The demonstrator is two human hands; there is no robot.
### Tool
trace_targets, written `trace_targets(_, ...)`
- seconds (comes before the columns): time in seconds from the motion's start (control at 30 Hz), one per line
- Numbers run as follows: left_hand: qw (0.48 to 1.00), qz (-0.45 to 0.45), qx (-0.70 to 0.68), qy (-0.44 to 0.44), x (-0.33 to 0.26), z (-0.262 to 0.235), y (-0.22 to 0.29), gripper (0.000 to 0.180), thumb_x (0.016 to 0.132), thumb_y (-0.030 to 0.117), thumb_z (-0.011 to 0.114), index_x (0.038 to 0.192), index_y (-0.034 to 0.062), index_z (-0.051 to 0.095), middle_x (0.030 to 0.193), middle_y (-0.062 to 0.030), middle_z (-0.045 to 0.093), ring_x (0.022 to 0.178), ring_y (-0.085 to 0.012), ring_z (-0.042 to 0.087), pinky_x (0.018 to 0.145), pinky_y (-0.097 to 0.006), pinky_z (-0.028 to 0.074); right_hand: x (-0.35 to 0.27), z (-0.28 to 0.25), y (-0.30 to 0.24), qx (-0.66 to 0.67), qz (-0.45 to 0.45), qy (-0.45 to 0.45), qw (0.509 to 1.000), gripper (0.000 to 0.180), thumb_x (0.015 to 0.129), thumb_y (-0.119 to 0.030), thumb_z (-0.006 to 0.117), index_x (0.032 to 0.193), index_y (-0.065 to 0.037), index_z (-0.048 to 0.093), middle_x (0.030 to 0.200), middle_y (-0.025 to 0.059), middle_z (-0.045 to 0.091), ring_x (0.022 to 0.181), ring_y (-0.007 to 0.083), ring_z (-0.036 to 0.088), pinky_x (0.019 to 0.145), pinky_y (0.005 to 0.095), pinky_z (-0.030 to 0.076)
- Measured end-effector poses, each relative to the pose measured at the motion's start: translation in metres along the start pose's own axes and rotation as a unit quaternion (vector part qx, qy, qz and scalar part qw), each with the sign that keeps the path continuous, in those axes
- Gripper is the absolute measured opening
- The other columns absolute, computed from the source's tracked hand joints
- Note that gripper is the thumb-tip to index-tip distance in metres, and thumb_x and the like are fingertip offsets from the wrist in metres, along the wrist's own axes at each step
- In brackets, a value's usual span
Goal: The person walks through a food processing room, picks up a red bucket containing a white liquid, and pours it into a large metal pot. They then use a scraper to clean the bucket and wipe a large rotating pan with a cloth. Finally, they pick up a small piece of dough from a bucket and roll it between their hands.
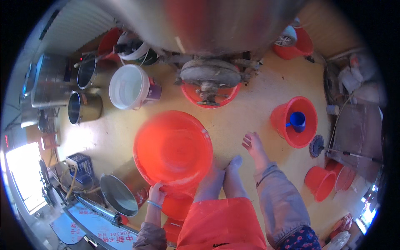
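My left hand [157, 194] is closed on the near rim of a large red basin [175, 143], which looks tilted, its inside turned up toward me with whitish smears along the rim. Another red tub [177, 207] shows below it, partly covered. My right hand [252, 143] is held out over the floor with its fingers apart and nothing in it. The nearest thing to its right is a red bucket [281, 118] with a blue dipper [297, 121] inside.
A big metal vessel [208, 25] fills the top, above a red basin [189, 95] under its spout. White buckets [125, 87] and metal pots [98, 106] stand left. A round metal pan [118, 196] lies lower left. More red buckets [320, 184] and a brush [316, 146] are at right.
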State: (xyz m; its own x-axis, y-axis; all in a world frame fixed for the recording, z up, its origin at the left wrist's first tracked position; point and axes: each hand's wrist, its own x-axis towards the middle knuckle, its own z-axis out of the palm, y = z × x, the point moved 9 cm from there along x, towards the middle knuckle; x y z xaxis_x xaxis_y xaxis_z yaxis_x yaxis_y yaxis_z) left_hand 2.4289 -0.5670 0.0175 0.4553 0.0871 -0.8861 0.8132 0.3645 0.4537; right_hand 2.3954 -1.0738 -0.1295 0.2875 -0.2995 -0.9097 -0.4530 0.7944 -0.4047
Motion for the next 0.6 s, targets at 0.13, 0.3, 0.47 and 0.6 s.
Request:
trace_targets(0.13, 0.994, 0.015, -0.096, 0.045, 0.065, -0.021, -0.031, 0.012, 0.079, 0.005, 0.054, 0.089, 0.0082, 0.058, 0.091, -0.0029, 0.062, 0.081, -0.0174, 0.059, 0.064, -0.034, 0.049, 0.069, 0.073, 0.004, 0.056, 0.010, -0.080, 0.995, 0.080, 0.085, -0.025, 0.061, 0.145, -0.018, 0.009, 0.133, 0.0134, 0.038, 0.120, 0.0300, 0.040, 0.092, 0.0483, 0.040)
trace_targets(0.3, 0.984, 0.031, -0.165, 0.056, 0.138, -0.016, -0.053, 0.014, 0.077, 0.006, 0.055, 0.091, 0.0096, 0.058, 0.093, -0.0021, 0.062, 0.081, -0.0167, 0.059, 0.066, -0.032, 0.048, 0.145, 0.140, 0.008, 0.074, 0.011, -0.060, 0.995, 0.060, 0.086, -0.026, 0.059, 0.136, -0.015, 0.028, 0.139, 0.0127, 0.034, 0.126, 0.0304, 0.034, 0.095, 0.0507, 0.036)
trace_targets(0.47, 0.969, -0.006, -0.247, 0.021, 0.201, -0.006, -0.064, 0.018, 0.077, 0.006, 0.055, 0.095, 0.0056, 0.057, 0.098, -0.0058, 0.062, 0.088, -0.0199, 0.060, 0.077, -0.035, 0.052, 0.205, 0.201, 0.001, 0.222, -0.026, -0.155, 0.962, 0.035, 0.088, -0.024, 0.056, 0.121, -0.013, 0.049, 0.123, 0.0100, 0.052, 0.116, 0.0269, 0.048, 0.091, 0.0505, 0.042)
trace_targets(0.6, 0.969, 0.076, -0.234, -0.004, 0.227, 0.019, -0.050, 0.017, 0.077, 0.006, 0.055, 0.094, 0.0029, 0.057, 0.096, -0.0080, 0.063, 0.091, -0.0216, 0.061, 0.082, -0.037, 0.053, 0.225, 0.191, -0.003, 0.204, -0.072, -0.141, 0.966, 0.030, 0.087, -0.023, 0.056, 0.113, -0.009, 0.053, 0.110, 0.0081, 0.059, 0.099, 0.0233, 0.057, 0.083, 0.0392, 0.048)
